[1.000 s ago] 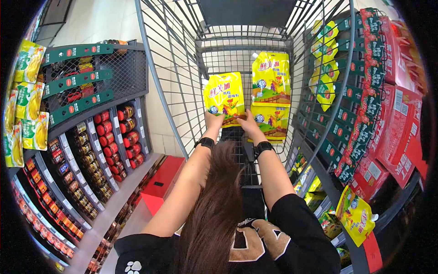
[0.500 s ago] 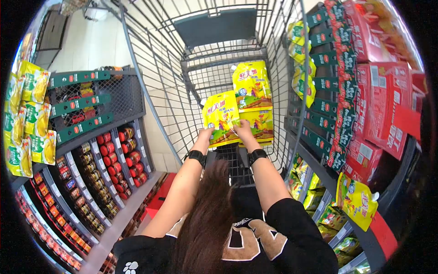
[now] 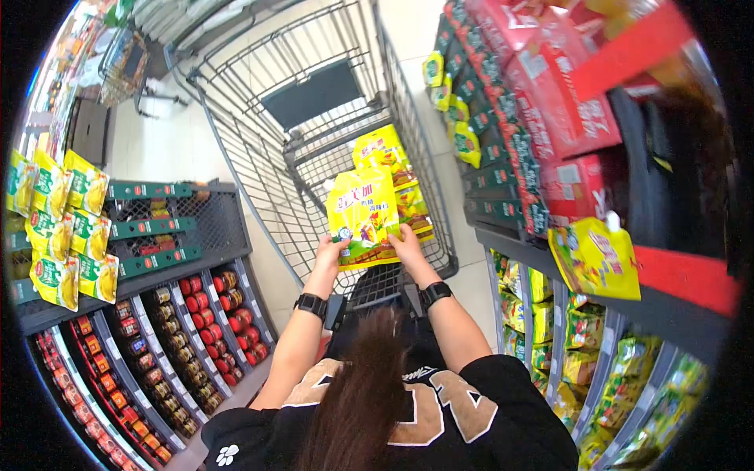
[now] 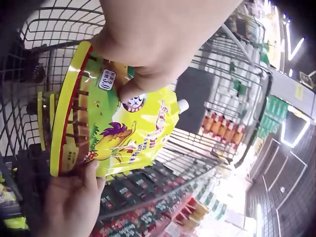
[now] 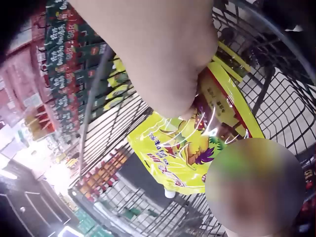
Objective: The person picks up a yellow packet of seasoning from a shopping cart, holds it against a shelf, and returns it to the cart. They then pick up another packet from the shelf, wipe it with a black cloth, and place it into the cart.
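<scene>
Both hands hold a yellow spouted seasoning pouch (image 3: 363, 206) by its bottom corners, over the shopping cart. My left hand (image 3: 328, 255) pinches the left corner, its thumb on the printed front. On the opposite corner is the grip of my right hand (image 3: 406, 245). In the left wrist view the pouch (image 4: 133, 128) shows its white spout and a colourful bird print. The right wrist view shows the same pouch (image 5: 182, 148), with a blurred patch covering the area beside its lower right. Behind it, more yellow pouches (image 3: 411, 206) lie in the cart, partly overlapped.
The wire shopping cart (image 3: 236, 149) stands ahead in the aisle. Shelves of red-lidded jars (image 3: 206, 322) and hanging yellow pouches (image 3: 75, 228) line the left. On the right are red packages (image 3: 550, 86), a pouch at the shelf edge (image 3: 598, 257) and stocked lower shelves (image 3: 585, 337).
The head view has turned, and the cart now appears slanted with its far end toward the left. Both hands keep hold of the pouch, which now overlaps the other pouches more.
</scene>
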A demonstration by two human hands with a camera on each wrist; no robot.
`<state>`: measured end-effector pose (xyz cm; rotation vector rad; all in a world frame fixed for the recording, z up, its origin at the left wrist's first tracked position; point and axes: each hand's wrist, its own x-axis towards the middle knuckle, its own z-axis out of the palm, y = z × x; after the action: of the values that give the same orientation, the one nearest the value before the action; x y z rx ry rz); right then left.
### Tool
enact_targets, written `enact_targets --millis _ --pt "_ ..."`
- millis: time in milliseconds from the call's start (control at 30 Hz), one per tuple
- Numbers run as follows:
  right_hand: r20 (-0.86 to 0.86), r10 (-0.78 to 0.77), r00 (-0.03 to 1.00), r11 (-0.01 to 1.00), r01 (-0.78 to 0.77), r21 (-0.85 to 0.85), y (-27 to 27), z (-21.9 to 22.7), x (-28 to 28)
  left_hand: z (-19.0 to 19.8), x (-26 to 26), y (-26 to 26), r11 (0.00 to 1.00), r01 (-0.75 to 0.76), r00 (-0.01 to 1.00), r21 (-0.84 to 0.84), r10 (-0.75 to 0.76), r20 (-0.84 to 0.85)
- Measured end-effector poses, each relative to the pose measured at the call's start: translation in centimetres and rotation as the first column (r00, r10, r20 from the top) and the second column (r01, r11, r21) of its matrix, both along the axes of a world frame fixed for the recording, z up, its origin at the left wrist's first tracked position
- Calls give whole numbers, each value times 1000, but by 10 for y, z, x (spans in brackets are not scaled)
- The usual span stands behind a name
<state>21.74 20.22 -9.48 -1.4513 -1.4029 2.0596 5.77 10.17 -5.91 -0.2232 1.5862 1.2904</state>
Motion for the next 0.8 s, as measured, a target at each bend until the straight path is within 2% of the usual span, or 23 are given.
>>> enact_targets --millis 33,67,100,167,233,267,300,367,433,467,500,567,633,700,800 --pt "-7 -24 1000 999 24 23 0 13 7 10 5 1 1000 13 998 20 -11 -64" --pt "-70 -70 995 997 73 37 -1 26 13 15 8 2 991 25 998 128 -17 -66" --pt "-134 -112 985 992 120 49 1 39 21 30 14 8 987 48 996 151 -37 -75" --pt "-206 -129 970 989 140 42 6 82 40 76 30 20 962 165 967 218 -115 -226" --pt "-347 -203 915 972 230 38 6 113 61 104 45 30 918 260 944 299 -177 -278" --pt "-357 -236 904 957 281 78 5 116 74 114 55 35 886 294 933 360 -183 -311" --pt "-404 -271 874 937 335 96 3 139 88 125 69 43 847 329 921 419 -190 -340" --pt "-486 -353 799 882 458 112 0 156 118 157 103 59 787 421 891 451 -268 -366" --pt "-526 -395 753 827 541 153 -2 175 154 175 132 69 765 435 893 474 -301 -335" --pt "-556 -403 727 798 577 176 -4 184 171 182 149 75 717 468 880 516 -324 -348" --pt "-562 -420 712 778 601 181 -8 191 188 185 164 81 698 491 868 521 -347 -354" --pt "-511 -515 688 698 683 216 -14 202 219 187 191 91 597 596 803 537 -425 -419" --pt "-477 -580 660 639 732 236 -22 209 239 194 216 97 566 594 803 572 -455 -384" --pt "-428 -648 630 561 775 291 -25 217 255 203 237 109 496 646 755 580 -528 -390" --pt "-467 -663 585 461 810 361 -21 239 271 229 261 127 388 678 717 624 -536 -446"
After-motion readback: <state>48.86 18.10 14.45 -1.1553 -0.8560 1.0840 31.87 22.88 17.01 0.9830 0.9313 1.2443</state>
